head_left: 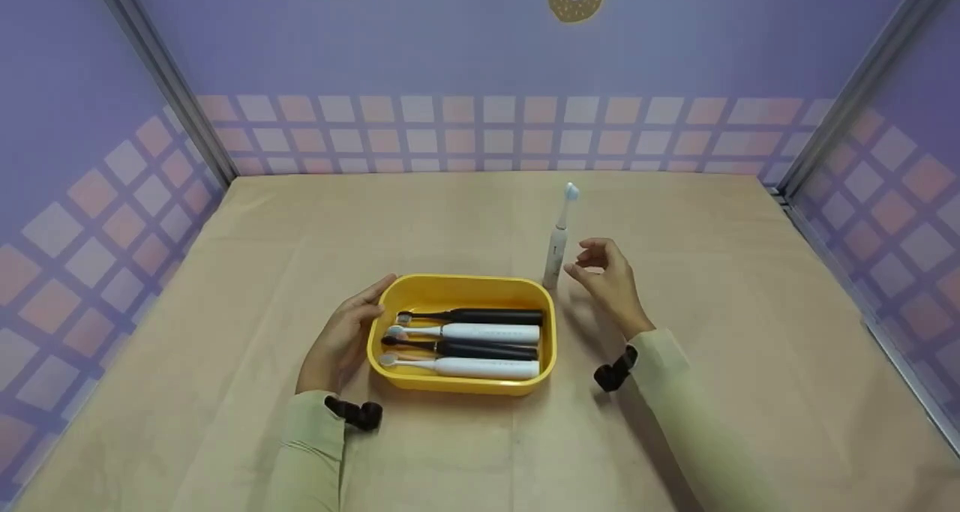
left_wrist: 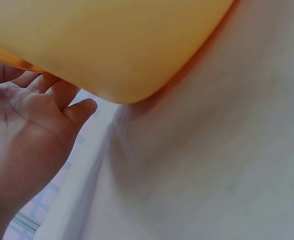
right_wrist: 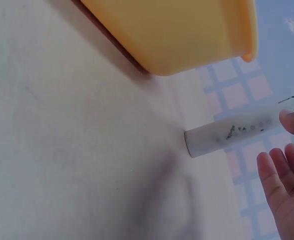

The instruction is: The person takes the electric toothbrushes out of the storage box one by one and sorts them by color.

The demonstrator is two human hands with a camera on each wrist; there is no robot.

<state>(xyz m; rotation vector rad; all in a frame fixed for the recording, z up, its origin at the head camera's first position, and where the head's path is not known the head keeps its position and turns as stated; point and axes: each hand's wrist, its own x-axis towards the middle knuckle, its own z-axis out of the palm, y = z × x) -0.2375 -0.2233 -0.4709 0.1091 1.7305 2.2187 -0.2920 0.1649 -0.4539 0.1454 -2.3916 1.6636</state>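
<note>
A white electric toothbrush [head_left: 556, 257] stands upright on its base just beyond the right end of a yellow bin [head_left: 465, 384], brush head at the top. My right hand [head_left: 611, 283] is beside its handle, fingers loosely bent, and in the right wrist view the thumb overlaps the upper handle [right_wrist: 232, 131]. Against the bin's left end rests my left hand [head_left: 349, 339], its fingers along the outer wall near the rim. Inside the bin, several black and white electric toothbrushes [head_left: 487, 368] lie side by side, heads to the left.
A pale cloth covers the table [head_left: 337, 227]. Purple panels with pink and white squares [head_left: 457, 111] enclose the back and sides, with metal posts [head_left: 169, 70] at the corners. Each wrist carries a small black camera [head_left: 615, 373].
</note>
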